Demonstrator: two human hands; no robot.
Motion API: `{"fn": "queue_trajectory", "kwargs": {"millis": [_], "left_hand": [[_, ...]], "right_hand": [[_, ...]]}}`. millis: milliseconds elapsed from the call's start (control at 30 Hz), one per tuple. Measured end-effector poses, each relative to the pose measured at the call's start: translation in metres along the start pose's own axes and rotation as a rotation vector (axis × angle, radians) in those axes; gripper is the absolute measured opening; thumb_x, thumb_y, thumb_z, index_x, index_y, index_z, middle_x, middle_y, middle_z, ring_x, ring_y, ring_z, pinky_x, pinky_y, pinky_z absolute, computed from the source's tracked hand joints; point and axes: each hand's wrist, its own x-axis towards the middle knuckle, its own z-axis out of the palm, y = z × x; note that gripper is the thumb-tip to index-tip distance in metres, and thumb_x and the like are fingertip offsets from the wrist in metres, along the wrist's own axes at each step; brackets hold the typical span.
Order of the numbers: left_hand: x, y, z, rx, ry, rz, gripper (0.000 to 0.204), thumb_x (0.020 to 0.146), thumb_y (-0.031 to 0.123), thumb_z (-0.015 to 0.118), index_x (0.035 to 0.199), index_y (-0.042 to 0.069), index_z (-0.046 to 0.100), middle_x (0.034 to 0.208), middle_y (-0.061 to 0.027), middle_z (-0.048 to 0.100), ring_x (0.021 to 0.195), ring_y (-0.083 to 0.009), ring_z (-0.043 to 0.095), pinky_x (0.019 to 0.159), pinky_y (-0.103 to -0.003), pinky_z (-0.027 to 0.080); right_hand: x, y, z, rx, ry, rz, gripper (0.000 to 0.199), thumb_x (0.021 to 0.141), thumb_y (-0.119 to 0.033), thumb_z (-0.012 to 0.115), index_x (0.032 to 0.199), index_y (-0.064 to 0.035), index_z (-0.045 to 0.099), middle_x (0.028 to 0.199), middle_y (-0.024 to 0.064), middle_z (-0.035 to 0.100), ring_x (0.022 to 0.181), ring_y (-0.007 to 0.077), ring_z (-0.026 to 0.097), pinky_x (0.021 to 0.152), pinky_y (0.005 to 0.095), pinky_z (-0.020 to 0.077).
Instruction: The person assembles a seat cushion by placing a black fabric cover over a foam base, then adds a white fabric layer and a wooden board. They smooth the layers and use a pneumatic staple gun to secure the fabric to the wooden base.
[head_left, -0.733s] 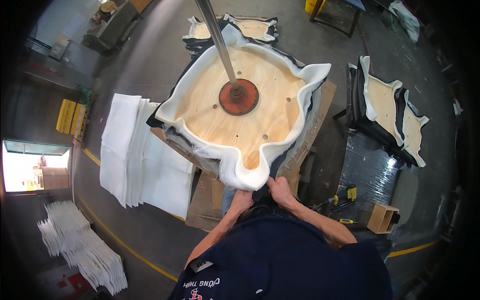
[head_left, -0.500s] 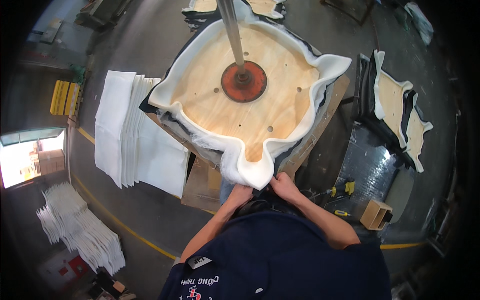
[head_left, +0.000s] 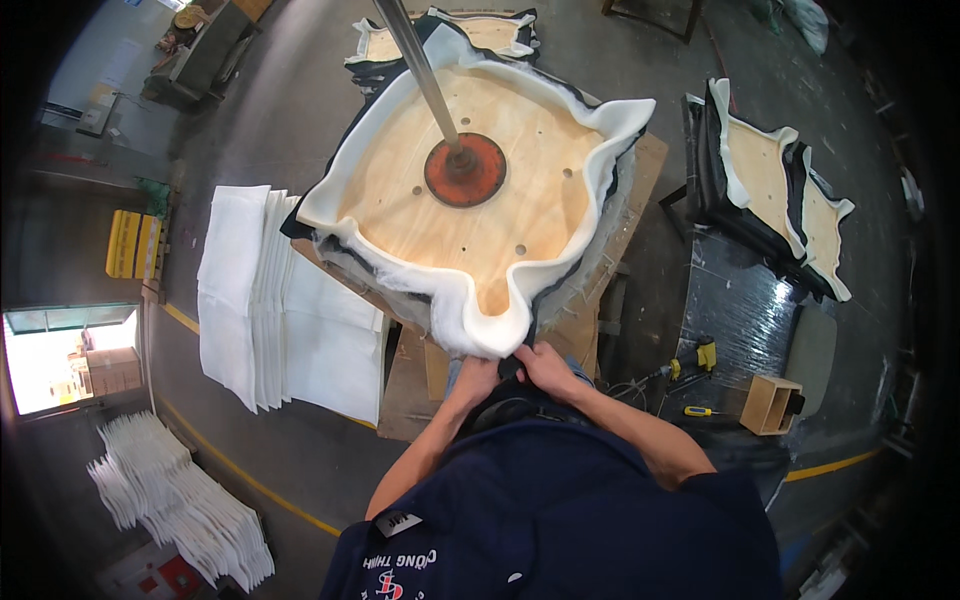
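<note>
In front of me a plywood seat panel [head_left: 385,205] lies face up, ringed by a raised edge of white foam [head_left: 497,335] with dark fabric showing outside it. A red round pad [head_left: 487,188] on a metal pole [head_left: 421,82] rests on the panel. At the nearest corner, just below the foam tip, my left hand [head_left: 474,384] and my right hand [head_left: 549,370] are close together. Both are closed on the dark fabric cover [head_left: 511,369] between them. The left fingertips are partly hidden. Loose white wadding [head_left: 452,312] sticks out along the left edge.
Stacked white sheets [head_left: 238,290] stand left, with another white stack [head_left: 185,500] lower left. Other padded panels [head_left: 760,165] lie on a plastic-covered surface at right, near a yellow-handled tool [head_left: 706,355], a screwdriver [head_left: 700,411] and a small wooden box [head_left: 768,405].
The view has shifted, so the panel and pad appear farther left. My hands have drawn slightly closer together at the corner, and dark fabric now shows between them.
</note>
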Motion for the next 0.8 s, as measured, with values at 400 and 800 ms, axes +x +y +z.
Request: {"fn": "queue_trajectory", "kwargs": {"millis": [400,800], "left_hand": [[-0.034,0.010,-0.036,-0.968,0.118,-0.757,0.018,0.100,0.013,0.047,0.109,0.004,0.061,0.070,0.0015,0.051,0.055,-0.0077,0.044,0.047,-0.027,0.032],[-0.037,0.085,-0.166,0.038,0.363,-0.332,0.018,0.087,0.018,0.068,0.097,0.005,0.061,0.086,-0.0130,0.060,0.081,-0.0311,0.062,0.071,-0.040,0.049]], "right_hand": [[0.003,-0.019,-0.024,-0.437,-0.220,-0.426,0.035,0.099,-0.027,0.056,0.080,0.0013,0.066,0.074,0.0139,0.065,0.068,0.0279,0.061,0.067,0.0390,0.0487],[0.031,-0.087,-0.043,-1.156,0.177,-1.021,0.027,0.075,-0.010,0.069,0.102,-0.0113,0.066,0.100,0.0060,0.059,0.097,0.0273,0.057,0.083,0.0421,0.0423]]}}
